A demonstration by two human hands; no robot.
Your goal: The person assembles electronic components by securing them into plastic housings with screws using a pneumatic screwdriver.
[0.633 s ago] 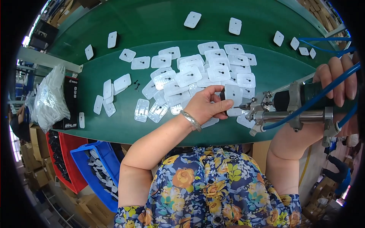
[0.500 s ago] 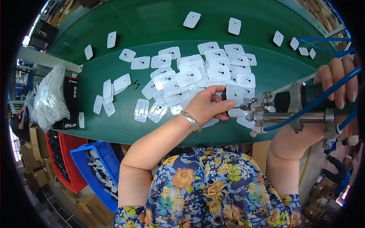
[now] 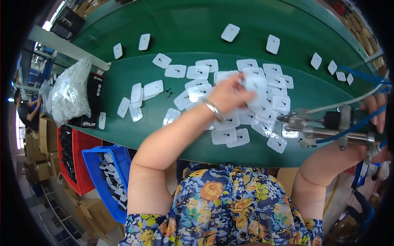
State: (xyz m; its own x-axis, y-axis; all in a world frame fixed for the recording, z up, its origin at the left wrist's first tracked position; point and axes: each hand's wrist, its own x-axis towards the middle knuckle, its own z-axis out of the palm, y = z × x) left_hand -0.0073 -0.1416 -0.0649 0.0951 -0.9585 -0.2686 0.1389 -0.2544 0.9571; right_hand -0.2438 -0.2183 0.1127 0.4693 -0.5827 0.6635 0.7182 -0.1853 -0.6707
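My left hand (image 3: 230, 95), a bangle on its wrist, pinches a white rectangular plastic piece (image 3: 255, 88) between thumb and fingers. Hand and piece are smeared by motion over a heap of similar white plates (image 3: 276, 85), many with a small black screw-like part at the middle. At the right, my right hand (image 3: 374, 111) is wrapped round the dark body of an air-driven screwdriver (image 3: 334, 121) in a metal frame. Its tip points left, apart from the held piece, and the blue hose (image 3: 357, 127) partly hides the hand.
Several white-faced pieces (image 3: 230, 33) stand along the green bench's (image 3: 135, 49) far side. Loose black screws (image 3: 169, 94) lie left of the heap. At the left are a plastic bag (image 3: 72, 94), a black box (image 3: 96, 92), a red bin (image 3: 84, 141) and a blue bin (image 3: 92, 158).
My left hand has drawn the white piece away from the screwdriver's tip, up and over the heap. The screwdriver now sits farther right of it. The whole view has shifted somewhat.
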